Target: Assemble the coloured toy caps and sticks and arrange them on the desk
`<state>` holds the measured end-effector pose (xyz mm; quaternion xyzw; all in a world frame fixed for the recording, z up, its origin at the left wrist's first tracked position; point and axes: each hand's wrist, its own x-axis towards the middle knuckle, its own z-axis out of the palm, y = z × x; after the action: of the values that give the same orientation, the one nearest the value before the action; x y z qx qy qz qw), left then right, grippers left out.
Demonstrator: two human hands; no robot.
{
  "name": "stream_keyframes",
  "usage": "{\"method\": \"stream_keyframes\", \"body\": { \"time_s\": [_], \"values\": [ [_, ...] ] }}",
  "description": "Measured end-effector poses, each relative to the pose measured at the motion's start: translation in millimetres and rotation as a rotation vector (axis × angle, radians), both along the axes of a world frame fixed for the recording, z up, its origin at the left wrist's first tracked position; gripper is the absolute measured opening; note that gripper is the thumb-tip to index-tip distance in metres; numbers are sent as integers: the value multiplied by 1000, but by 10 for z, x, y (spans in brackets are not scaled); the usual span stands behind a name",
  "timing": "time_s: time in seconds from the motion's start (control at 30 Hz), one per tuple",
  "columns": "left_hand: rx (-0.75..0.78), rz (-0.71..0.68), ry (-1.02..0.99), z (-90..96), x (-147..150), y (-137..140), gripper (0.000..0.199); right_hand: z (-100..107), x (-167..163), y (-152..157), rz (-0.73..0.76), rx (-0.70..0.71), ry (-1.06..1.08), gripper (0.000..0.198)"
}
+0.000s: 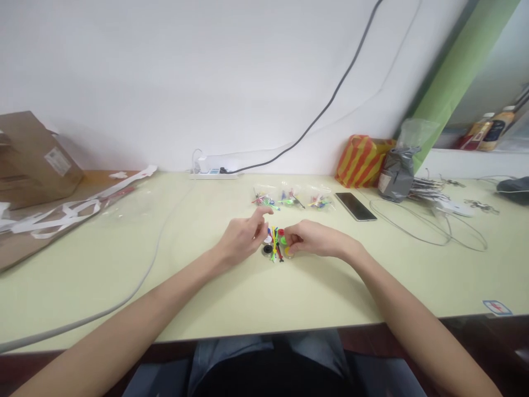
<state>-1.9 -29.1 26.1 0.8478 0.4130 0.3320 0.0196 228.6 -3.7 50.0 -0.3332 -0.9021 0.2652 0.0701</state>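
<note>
Small coloured plastic pieces lie in a cluster between my hands. My left hand (pixel 248 234) is at the left of the cluster, index finger stretched out and the other fingers curled, with nothing visible in it. A white round piece (pixel 268 240) and a black round piece (pixel 268 250) lie beside it. My right hand (pixel 309 237) has its fingertips pinched together at the cluster's right side, touching or just over a green round piece (pixel 283 241). A red round piece (pixel 281 232) and a yellow one (pixel 288 251) are close by. Thin sticks, including a yellow stick (pixel 274 242), run down the middle.
Behind the cluster lie clear bags of coloured pieces (pixel 291 198) and a phone (pixel 355 206). A power strip (pixel 215 174) sits against the wall. A striped bag (pixel 359 160) and grey cables (pixel 425 240) are at right; a paper bag (pixel 37 160) and white straps are at left.
</note>
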Motion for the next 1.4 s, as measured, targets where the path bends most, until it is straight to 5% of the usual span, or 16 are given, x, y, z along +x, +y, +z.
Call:
{"method": "stream_keyframes", "body": {
  "time_s": [0.33, 0.57, 0.7, 0.8, 1.1, 1.4],
  "values": [
    [15, 77, 10, -37, -95, 102, 30, 13, 137, 117, -134, 202, 235, 24],
    [11, 237, -55, -88, -412, 377, 32, -285, 61, 324, -345, 352, 203, 19],
    [62, 352, 38, -118, -626, 553, 35, -382, 56, 390, -348, 349, 221, 18],
    [-68, 432, 210, -184, -776, 672, 48, -411, 93, 444, -352, 330, 213, 18],
    [-350, 391, 424, -415, -992, 897, 59, -478, 106, 489, -299, 275, 312, 24],
    [-379, 401, 454, -385, -985, 890, 60, -574, 81, 538, -246, 218, 399, 34]
  ]
}}
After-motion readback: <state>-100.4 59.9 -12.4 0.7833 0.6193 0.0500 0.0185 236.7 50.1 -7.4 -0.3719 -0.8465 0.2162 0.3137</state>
